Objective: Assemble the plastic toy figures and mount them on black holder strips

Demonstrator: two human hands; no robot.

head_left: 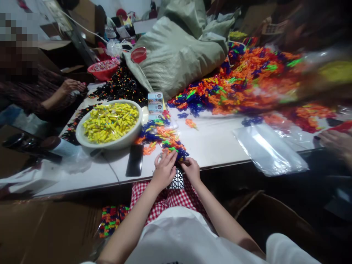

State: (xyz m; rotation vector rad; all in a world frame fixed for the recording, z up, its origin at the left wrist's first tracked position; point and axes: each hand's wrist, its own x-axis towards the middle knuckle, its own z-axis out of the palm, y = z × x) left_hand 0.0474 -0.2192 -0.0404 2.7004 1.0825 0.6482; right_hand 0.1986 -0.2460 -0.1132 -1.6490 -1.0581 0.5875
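Note:
My left hand rests at the table's front edge, fingers stretched out over small colourful plastic pieces and the top of a patterned sheet. Beside it, my right hand has its fingers curled in at the dark blue pieces; whatever they pinch is too small to make out. Between and below both hands lies the black-and-white sheet or tray with rows of rings, over my lap. Just beyond my fingers spreads a small pile of orange, blue, green and yellow plastic pieces.
Left of the pile stand a white basin of yellow pieces and a black phone. A large sack and a heap of coloured pieces lie behind. Clear plastic bags overhang the right edge. Co-workers sit at both sides.

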